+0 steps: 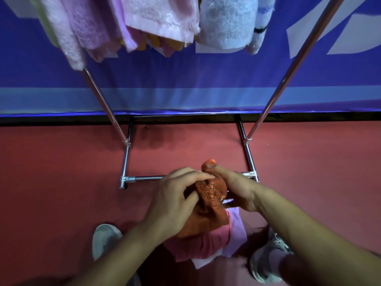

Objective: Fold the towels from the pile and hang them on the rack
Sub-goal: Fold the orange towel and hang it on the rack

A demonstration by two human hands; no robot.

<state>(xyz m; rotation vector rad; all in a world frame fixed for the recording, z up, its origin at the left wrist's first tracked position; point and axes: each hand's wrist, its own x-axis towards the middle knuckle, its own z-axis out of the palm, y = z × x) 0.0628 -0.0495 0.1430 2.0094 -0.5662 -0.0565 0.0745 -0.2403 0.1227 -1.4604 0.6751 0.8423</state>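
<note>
both forearms come in from the near edge and meet in the middle, above the floor. left hand (177,195) has its fingers curled over the orange towel (210,195) and grips it from the left; right hand (237,188) holds the same towel from the right, and its thumb pinches a corner that sticks up at the far side. so the towel is in the air between the two hands, bunched, not yet flat or folded. under it, between two grey shoes (105,238), lies the pile (206,242) of pink and lilac towels on the red floor (61,182). farther away stands the rack (292,65), its base bar just behind the hands and its two poles going up to left and right. at the far top several hung towels (160,19), pink, lilac and light blue, are already in place, in front of a blue banner (185,79). i judge that the step in hand is the start of folding this one towel. the next move calls for finding two corners, spreading the cloth open, folding it in half, then lifting it to a free part of the top bar, which is itself out of view.
</note>
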